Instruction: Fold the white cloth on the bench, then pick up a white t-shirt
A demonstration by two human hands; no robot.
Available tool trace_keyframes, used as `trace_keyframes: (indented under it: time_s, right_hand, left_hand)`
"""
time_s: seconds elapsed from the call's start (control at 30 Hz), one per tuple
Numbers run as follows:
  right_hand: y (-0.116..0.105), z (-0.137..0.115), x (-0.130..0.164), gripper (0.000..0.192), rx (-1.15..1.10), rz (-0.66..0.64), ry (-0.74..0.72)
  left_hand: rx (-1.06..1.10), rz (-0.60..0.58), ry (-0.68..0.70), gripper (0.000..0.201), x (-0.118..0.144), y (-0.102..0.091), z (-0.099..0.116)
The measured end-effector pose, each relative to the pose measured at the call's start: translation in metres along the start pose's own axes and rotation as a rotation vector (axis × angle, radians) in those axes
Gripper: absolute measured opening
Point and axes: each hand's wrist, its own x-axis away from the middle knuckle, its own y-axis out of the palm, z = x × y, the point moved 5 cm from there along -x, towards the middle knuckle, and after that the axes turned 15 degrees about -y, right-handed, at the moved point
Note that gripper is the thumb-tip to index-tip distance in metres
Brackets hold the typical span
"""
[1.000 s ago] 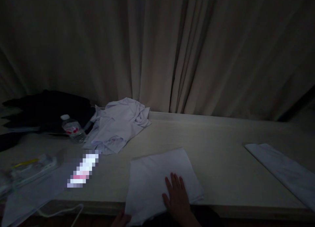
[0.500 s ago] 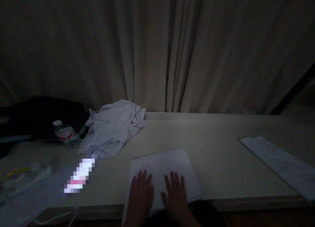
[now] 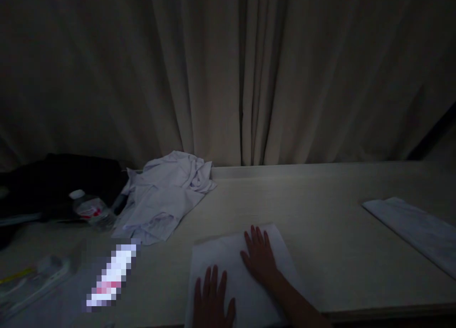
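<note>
A folded white cloth [image 3: 237, 290] lies flat at the front edge of the table, under both my hands. My left hand [image 3: 213, 299] rests palm down on its near left part, fingers spread. Farther up the cloth, close to its far right corner, my right hand [image 3: 261, 254] lies flat with fingers apart. Neither hand grips anything. The lower end of my left hand runs out of the picture.
A crumpled white cloth [image 3: 167, 190] lies at the back left beside a plastic bottle [image 3: 93, 210] and a dark bundle [image 3: 64, 181]. A pixelated bright patch [image 3: 114, 273] is at the left. Another folded white cloth [image 3: 409, 223] lies at the right. Curtains [image 3: 213, 81] hang behind the table [image 3: 320, 223].
My right hand has slid away from me across the cloth toward its far edge. My left hand sits lower in the picture. The view has shifted slightly.
</note>
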Motion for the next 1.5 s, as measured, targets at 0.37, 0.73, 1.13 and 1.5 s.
trace_keyframes:
  time_s: [0.37, 0.73, 1.13, 1.5]
  right_hand:
    - [0.026, 0.02, 0.012, 0.065, 0.005, -0.011, 0.023]
    - [0.007, 0.04, 0.01, 0.065, 0.066, -0.081, 0.075]
    - [0.008, 0.055, 0.025, 0.063, 0.163, -0.024, 0.104]
    - [0.002, 0.072, 0.017, 0.061, 0.267, -0.036, 0.163]
  left_hand:
    - [-0.007, -0.148, -0.136, 0.05, -0.077, 0.016, 0.001]
    - [0.031, -0.229, -0.209, 0.062, -0.076, 0.021, 0.003]
    - [0.065, -0.261, -0.225, 0.067, -0.079, 0.022, 0.006]
    - [0.079, -0.311, -0.215, 0.066, -0.102, 0.031, 0.019]
